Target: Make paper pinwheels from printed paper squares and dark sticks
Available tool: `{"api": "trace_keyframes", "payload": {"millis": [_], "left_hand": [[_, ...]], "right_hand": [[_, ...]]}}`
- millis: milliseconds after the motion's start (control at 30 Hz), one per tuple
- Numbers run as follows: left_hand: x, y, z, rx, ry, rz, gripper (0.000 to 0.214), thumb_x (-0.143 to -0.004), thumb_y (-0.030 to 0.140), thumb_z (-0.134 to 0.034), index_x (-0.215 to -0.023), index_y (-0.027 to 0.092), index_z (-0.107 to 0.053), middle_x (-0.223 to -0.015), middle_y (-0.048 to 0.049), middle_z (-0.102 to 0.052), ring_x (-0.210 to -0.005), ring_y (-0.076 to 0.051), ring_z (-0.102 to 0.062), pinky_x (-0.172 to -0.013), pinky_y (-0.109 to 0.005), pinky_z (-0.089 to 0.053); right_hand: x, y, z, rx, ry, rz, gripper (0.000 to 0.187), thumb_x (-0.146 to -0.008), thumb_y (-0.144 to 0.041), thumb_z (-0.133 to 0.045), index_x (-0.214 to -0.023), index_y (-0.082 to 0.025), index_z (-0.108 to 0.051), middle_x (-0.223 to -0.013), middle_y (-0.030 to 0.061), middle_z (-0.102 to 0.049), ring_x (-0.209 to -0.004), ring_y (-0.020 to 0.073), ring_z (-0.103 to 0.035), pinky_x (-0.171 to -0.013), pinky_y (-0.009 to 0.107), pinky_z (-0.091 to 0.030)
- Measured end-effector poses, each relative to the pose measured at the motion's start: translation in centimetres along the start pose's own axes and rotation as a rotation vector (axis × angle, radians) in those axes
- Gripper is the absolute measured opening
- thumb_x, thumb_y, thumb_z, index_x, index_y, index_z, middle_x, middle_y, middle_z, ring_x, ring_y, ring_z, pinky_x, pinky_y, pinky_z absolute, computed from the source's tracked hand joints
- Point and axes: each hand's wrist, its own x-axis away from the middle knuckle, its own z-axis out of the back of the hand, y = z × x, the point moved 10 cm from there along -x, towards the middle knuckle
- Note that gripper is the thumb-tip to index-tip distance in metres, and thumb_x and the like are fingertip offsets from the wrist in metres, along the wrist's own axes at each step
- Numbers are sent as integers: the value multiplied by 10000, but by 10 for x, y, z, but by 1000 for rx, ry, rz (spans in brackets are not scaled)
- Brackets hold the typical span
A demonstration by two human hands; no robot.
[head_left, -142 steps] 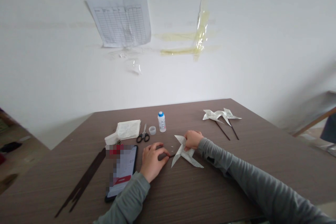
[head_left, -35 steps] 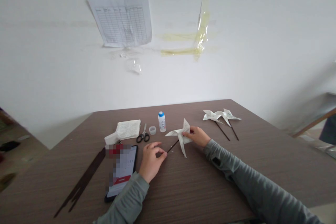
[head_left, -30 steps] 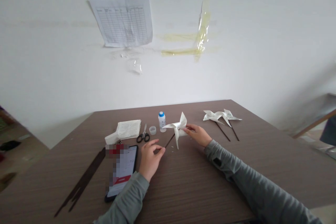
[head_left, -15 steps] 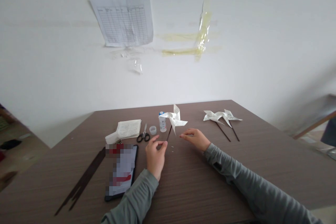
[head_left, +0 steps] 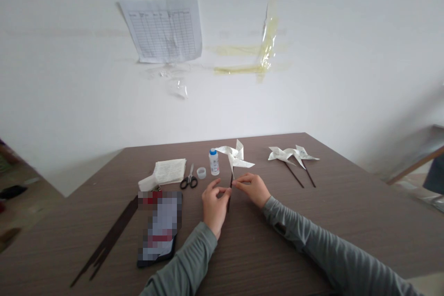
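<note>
A white paper pinwheel [head_left: 236, 155] on a thin dark stick stands nearly upright in front of me, its folded blades at the top. My left hand [head_left: 215, 203] is closed, pinching the stick between thumb and forefinger. Just above that grip, the fingertips of my right hand [head_left: 253, 188] are pinched together at the stick, close under the lowest blade. The stick's lower end sticks out below my left fingers. Behind the pinwheel stands a small bottle with a blue cap [head_left: 214, 163].
Left of the bottle are a clear round cap [head_left: 201, 173], black-handled scissors [head_left: 189, 178] and a stack of paper [head_left: 170, 171]. A phone [head_left: 161, 226] and several dark strips [head_left: 111, 236] lie nearer. Two other pinwheels [head_left: 291, 153] lie at the right, before the wall [head_left: 222, 111].
My left hand has shifted right with the pinwheel, uncovering the bottle's blue cap. My right hand has come left and its fingertips now meet the stick.
</note>
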Motion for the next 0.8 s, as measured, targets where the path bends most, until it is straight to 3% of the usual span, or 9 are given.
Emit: {"api": "trace_keyframes", "payload": {"millis": [267,433,800], "left_hand": [[7,6,-6,-37,-2,-19,117,-1009,238,-971,-897,258,-994,-1626,-186,-908,-1629,-472,-776,-1478,-711,-561],[12,4,-9,-74,-46,-24,147,-1008,260,-1003,-870,303,-981,-1654,-133,-895,-1659,-479,-738,-1501,-751,-541],[15,10,-10,-93,-68,14,221,-984,165,-1011,-811,291,-957,-1703,-139,-878,-1689,-466,-703,-1525,-703,-525]], "right_hand": [[-1,-2,1,-25,11,-20,213,-936,-379,-997,-749,-301,-930,-1115,96,-975,-1247,400,-908,-1274,528,-678],[-5,-1,10,-20,54,-23,278,-951,-366,-1028,-727,-285,-885,-1121,119,-964,-1293,422,-887,-1293,544,-662],[-9,12,11,-80,83,48,265,-918,-531,-1017,-825,-286,-979,-1107,122,-996,-1210,406,-919,-1196,566,-713]]}}
